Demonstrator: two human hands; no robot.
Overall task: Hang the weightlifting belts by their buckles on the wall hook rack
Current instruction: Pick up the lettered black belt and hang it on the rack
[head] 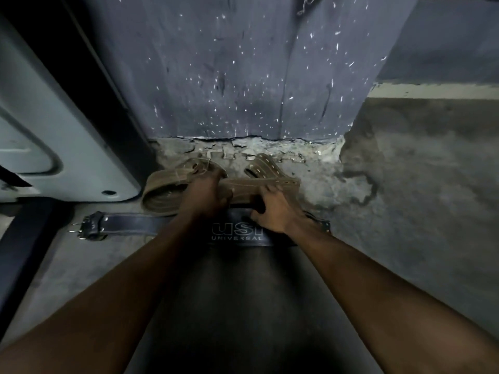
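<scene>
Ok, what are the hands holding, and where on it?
Left hand and right hand both grip the brown belt along its wide middle stretch.

A rough gym corner: weightlifting belts lie on cracked concrete floor below a scuffed painted wall.

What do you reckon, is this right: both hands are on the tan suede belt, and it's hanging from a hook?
Not hanging: the head view shows left hand and right hand on the tan suede belt, lying on the concrete floor.
</scene>
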